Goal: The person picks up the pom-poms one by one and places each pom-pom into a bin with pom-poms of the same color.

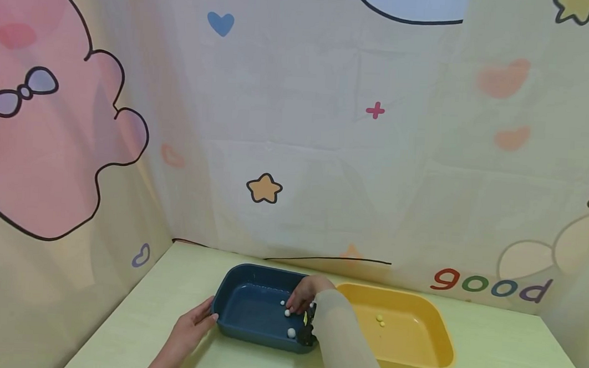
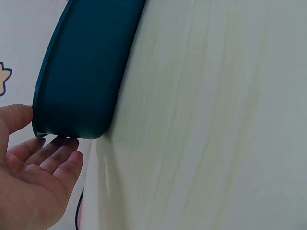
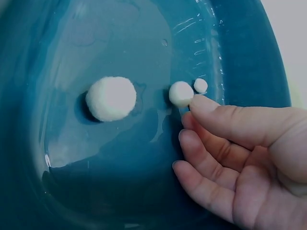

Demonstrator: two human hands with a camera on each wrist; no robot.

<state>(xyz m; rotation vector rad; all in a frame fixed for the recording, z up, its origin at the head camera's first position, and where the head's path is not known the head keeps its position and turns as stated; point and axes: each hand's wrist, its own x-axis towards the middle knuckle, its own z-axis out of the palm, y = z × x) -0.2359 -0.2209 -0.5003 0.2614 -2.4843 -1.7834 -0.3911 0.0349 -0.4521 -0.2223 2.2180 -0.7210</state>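
Note:
A dark blue tray (image 1: 251, 337) stands on the table. At its left end my left hand (image 1: 194, 323) grips the tray, thumb at the rim and fingers against the outer end wall in the left wrist view. My right hand (image 1: 306, 293) reaches into the tray. In the right wrist view its thumb tip touches or nearly touches a medium white fuzzy ball (image 3: 181, 94), fingers loosely bent below. Beside that ball lies a small white ball (image 3: 200, 86), and farther left a large white ball (image 3: 111, 98). Whether the index fingertip also touches the medium ball is hidden.
Right of the blue tray stands a yellow tray (image 1: 446, 347), partly behind the right sleeve (image 1: 346, 337), with small yellow balls (image 1: 380, 320) inside. Both trays sit on a pale green table (image 1: 496, 344). A printed cloth (image 1: 313, 207) hangs behind and at the sides.

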